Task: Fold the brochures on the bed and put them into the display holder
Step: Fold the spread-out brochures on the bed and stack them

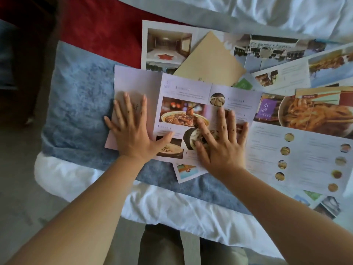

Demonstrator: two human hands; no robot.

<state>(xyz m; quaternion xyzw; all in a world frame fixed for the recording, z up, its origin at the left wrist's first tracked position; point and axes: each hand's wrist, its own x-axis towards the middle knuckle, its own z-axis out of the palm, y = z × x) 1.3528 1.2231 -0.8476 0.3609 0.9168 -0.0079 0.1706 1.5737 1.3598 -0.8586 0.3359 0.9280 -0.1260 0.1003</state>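
Blue-grey runner [76, 104] crosses the foot of a white bed [172, 207], and the paper work is going on at the near edge of it.

The left grip [131, 129] is flat and open, fingers straight and slightly spread, palm pressing the left panel of an unfolded lilac brochure [183, 88]; its thumb reaches across the crease onto the middle panel. The right grip [221, 142] is also flat and open, fingers fanned, pressing down where the middle and right panels meet. Neither pinches or curls round anything.

The brochure lies spread under both palms, long axis running left to right along the bed's near edge, with its two fold lines pointing away from the person. So each outer panel lies directly under the grip on its own side. My reading is that the sheet is being held flat before the first fold, and that either outer panel would swing inward over the food pictures in the middle.

Further out, more brochures are scattered unfolded towards the bed's right side: a noodle brochure [305, 111] touching the lilac one's right end, and a white menu sheet [309, 159] nearer the edge. A tan folder [212, 60] and a hotel-room brochure [168, 44] lie beyond, partly on a red cloth [99, 31]. No display holder is in view.
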